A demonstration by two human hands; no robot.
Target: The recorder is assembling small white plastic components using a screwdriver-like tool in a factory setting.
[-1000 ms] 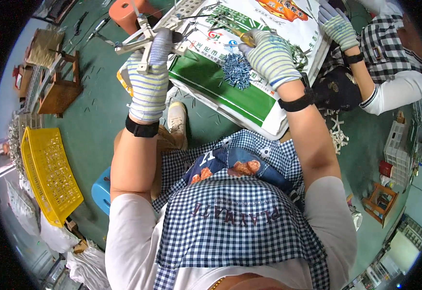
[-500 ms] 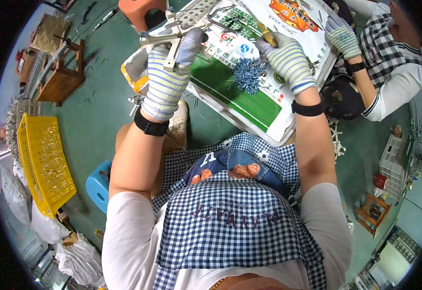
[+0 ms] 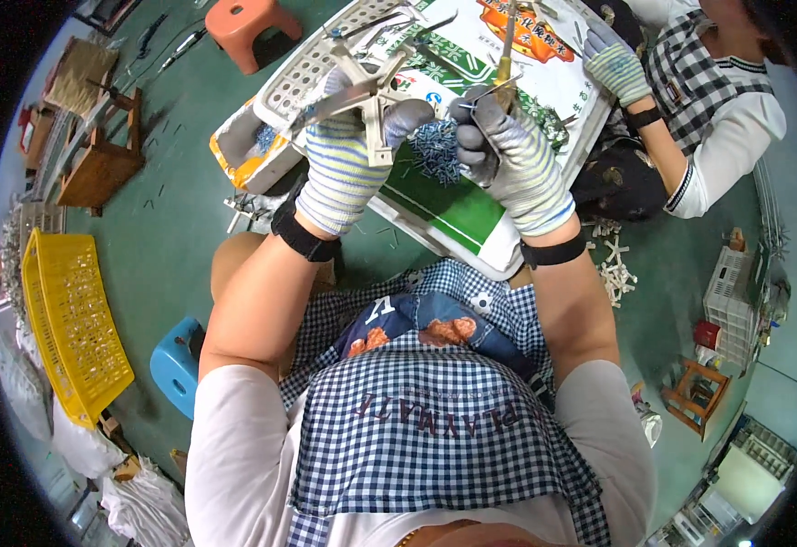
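In my gloved left hand (image 3: 344, 173) is a pale metal cross-shaped bracket (image 3: 376, 109), gripped with its arms sticking out over the fingers. My right hand (image 3: 517, 169), also in a striped glove with grey fingertips, is closed just to the right of the bracket. A yellow-handled tool like a screwdriver (image 3: 505, 69) rises from that hand, shaft pointing away. Between its thumb and fingers shows a small bluish screw (image 3: 472, 107). Beneath the hands, a pile of blue screws (image 3: 437, 150) lies on a green and white printed sack (image 3: 435, 202) spread over the work surface.
A white perforated basket (image 3: 300, 84) with metal parts stands beyond my left hand, near a cut-open container (image 3: 243, 146). At right, a co-worker's gloved hand (image 3: 617, 68) rests by the sack. Stools, orange (image 3: 251, 29) and blue (image 3: 175, 366), and a yellow crate (image 3: 75, 324) stand leftward.
Both hands have come closer together, the left moving right and lower with the bracket. My right hand has moved left and down from beyond the screw pile; its tool now points upward.
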